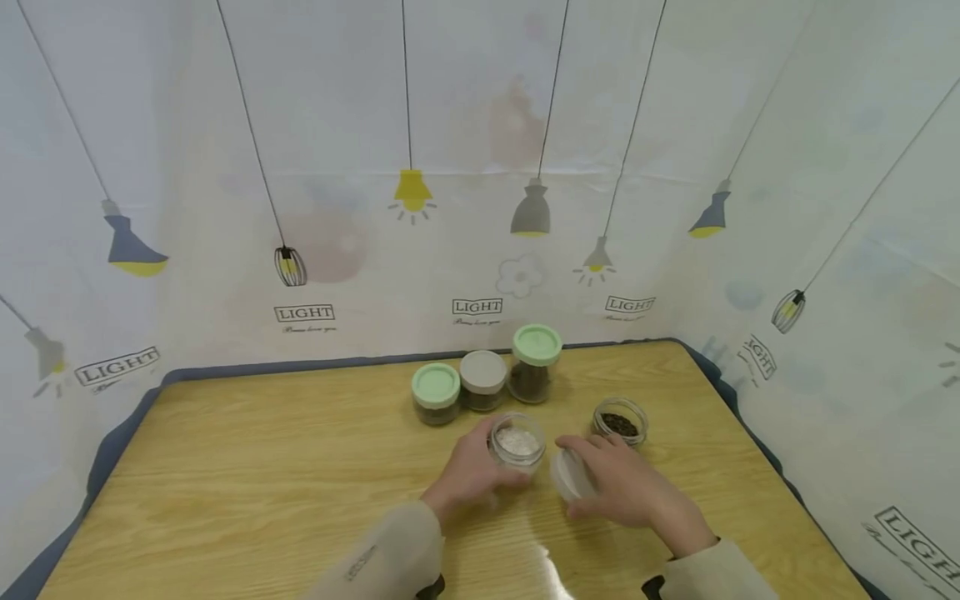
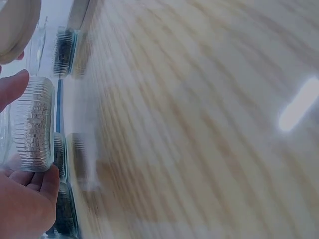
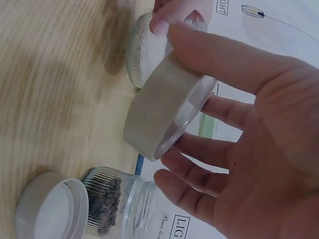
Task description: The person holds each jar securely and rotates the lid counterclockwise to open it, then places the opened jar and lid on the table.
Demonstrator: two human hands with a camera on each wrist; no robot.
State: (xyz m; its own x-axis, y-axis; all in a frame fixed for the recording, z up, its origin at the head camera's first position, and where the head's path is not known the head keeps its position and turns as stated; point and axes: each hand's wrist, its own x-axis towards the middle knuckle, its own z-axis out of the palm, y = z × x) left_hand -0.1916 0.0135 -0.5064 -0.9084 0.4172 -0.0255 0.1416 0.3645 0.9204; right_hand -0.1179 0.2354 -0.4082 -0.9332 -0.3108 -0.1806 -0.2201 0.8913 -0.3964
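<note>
My left hand [image 1: 472, 473] grips an open glass jar [image 1: 517, 444] of white grains, thumb on one side and fingers on the other. In the left wrist view the ribbed wall of this jar [image 2: 36, 124] shows between thumb and fingers. Just to its right, my right hand [image 1: 626, 487] holds a white lid [image 1: 570, 475] by its rim, tilted on edge and apart from the jar. The right wrist view shows the lid [image 3: 159, 107] pinched between thumb and fingertips. Beyond the right hand stands an open glass jar [image 1: 621, 421] with dark contents.
Behind the hands stand three closed jars: a short green-lidded jar [image 1: 436, 393], a white-lidded jar [image 1: 483, 379] and a taller green-lidded jar [image 1: 534, 362]. A second white lid [image 3: 47, 209] lies beside the dark-filled jar. A printed cloth [image 1: 360, 333] surrounds the wooden table [image 1: 262, 467].
</note>
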